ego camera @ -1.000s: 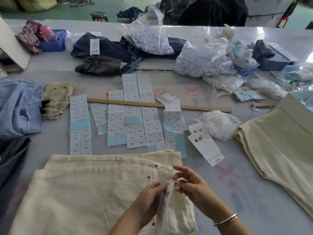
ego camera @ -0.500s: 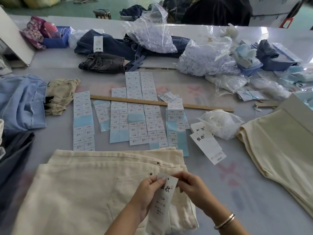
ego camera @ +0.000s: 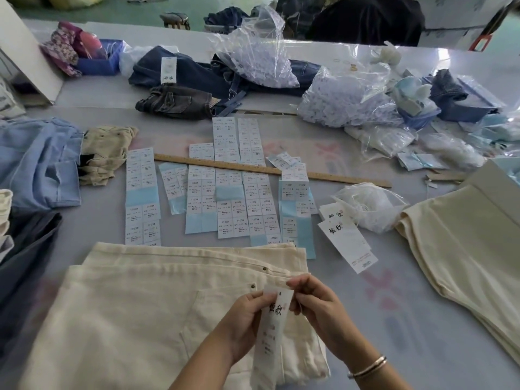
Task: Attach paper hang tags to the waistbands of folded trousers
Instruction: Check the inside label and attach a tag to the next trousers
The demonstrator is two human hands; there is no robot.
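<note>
- At the far left edge lies a light blue garment (ego camera: 36, 164), and just right of it a crumpled tan garment (ego camera: 105, 154).
- Near you, the folded cream trousers (ego camera: 146, 308) cover the near-left part of the grey table (ego camera: 394, 319), waistband towards the right.
- Beyond the trousers, strips of sticker sheets (ego camera: 219, 192) lie side by side, with a wooden ruler (ego camera: 323, 175) laid across some of them.
- Your left hand (ego camera: 244, 319) has its fingers curled round the left edge of a white hang tag (ego camera: 274, 325), holding it upright over the trousers' waistband end.
- Your right hand (ego camera: 318, 305) pinches at the tag's top right corner with thumb and forefinger, close against the waistband; whether a string sits in that pinch you cannot tell.
- Right of the stickers, spare hang tags (ego camera: 347, 243) lie flat beside a clear bag of white strings (ego camera: 371, 206).
- At the right edge lies another stack of cream trousers (ego camera: 464, 254).
- Along the far side sit dark jeans (ego camera: 197, 77) and clear plastic bags (ego camera: 346, 99).
</note>
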